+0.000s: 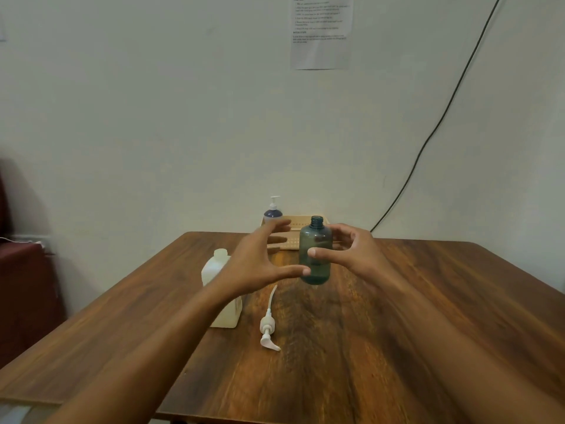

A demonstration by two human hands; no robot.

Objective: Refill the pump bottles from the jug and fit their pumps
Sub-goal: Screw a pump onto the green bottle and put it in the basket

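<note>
A teal see-through pump bottle (316, 264) stands upright at the table's middle, its neck open with no pump on it. My right hand (357, 255) grips it, thumb across the front and fingers behind. My left hand (260, 258) is spread open just left of the bottle, with its thumb tip at the bottle's lower side. A white pump (268, 327) with its long tube lies flat on the table in front of the bottle. The white jug (221, 301) stands to the left, partly hidden by my left forearm, and I see no cap on it.
A purple-topped bottle with a white pump fitted (273, 211) stands at the back by a beige slotted basket (295, 231) against the wall. The wooden table (397, 332) reaches to all sides. A dark red cabinet (21, 286) is at the left.
</note>
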